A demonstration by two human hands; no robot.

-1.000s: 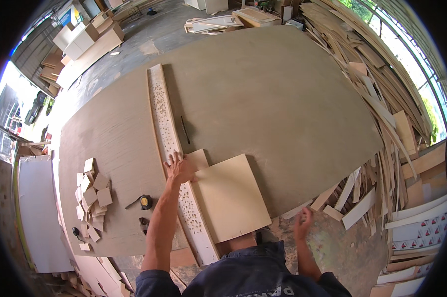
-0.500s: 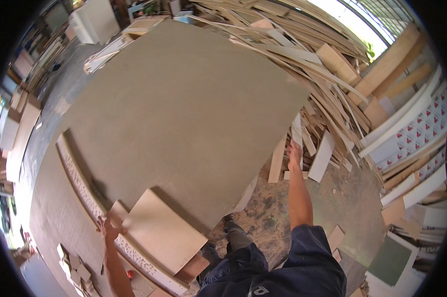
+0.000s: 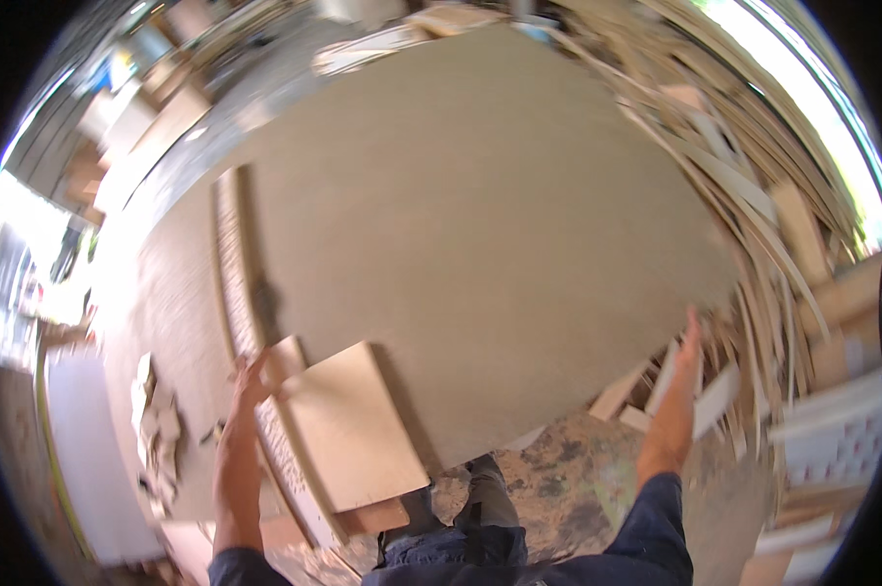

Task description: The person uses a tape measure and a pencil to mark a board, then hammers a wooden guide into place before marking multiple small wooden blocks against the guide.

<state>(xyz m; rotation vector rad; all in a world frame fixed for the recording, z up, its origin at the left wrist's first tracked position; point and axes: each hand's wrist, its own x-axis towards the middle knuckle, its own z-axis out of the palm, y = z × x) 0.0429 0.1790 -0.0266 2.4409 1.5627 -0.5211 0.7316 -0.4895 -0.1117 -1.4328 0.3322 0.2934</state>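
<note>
My left hand [image 3: 252,381] rests at a long, slightly curved wooden strip [image 3: 234,264] with a speckled face, beside a small wooden block [image 3: 285,359]. Its fingers look spread, though motion blurs them. A flat pale wooden panel [image 3: 358,420] lies against the strip, just right of that hand. The strip, block and panel all lie on a large brown board surface [image 3: 480,225]. Over by the right edge of this surface is my right hand [image 3: 690,342], fingers stretched out and nothing visible in it.
Scrap wood pieces [image 3: 719,396] lie on the floor beyond the right edge. Long, thin boards [image 3: 695,88] are piled along the far right. Small irregular wood offcuts [image 3: 156,430] sit left of the strip. A pale upright panel [image 3: 99,449] stands at the left.
The whole view has turned to the right and blurred. My right hand, earlier next to a white strip among the scraps, now has its fingers straight at the board's edge. My left hand stays by the strip.
</note>
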